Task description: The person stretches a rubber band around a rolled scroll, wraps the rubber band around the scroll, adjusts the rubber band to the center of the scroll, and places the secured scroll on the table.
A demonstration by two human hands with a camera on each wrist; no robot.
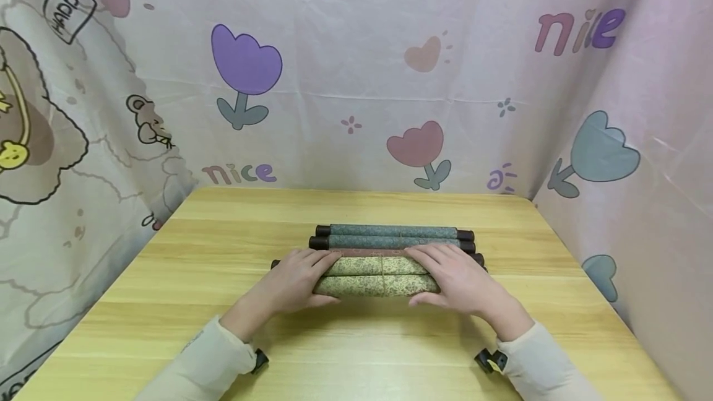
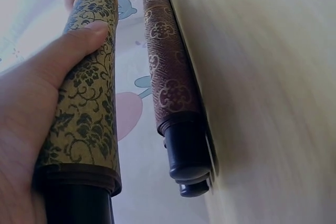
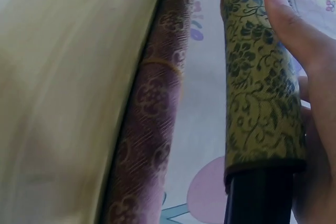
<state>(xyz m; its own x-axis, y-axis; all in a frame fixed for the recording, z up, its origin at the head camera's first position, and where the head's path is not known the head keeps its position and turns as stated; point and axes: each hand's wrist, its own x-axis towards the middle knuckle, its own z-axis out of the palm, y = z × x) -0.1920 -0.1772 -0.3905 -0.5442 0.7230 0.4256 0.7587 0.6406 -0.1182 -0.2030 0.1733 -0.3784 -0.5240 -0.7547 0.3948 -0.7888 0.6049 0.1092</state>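
Both hands hold a pair of rolled scrolls in yellow cloth with dark floral patterns (image 1: 356, 285), lying side by side lengthwise. My left hand (image 1: 295, 277) grips their left end, thumb along the near side and fingers over the top. At the other end my right hand (image 1: 459, 280) grips them the same way. A thin band circles the yellow cloth, and a black end knob (image 2: 79, 203) shows in the left wrist view. Beyond them a dark red patterned scroll (image 3: 152, 98) lies on the table; in both wrist views a gap separates it from the raised yellow cloth.
Two blue-grey scrolls (image 1: 392, 230) with black ends lie parallel behind the red one on the wooden table (image 1: 223, 221). A printed curtain (image 1: 345, 36) stands along the table's back and sides. Small black devices (image 1: 260, 361) sit at both cuffs.
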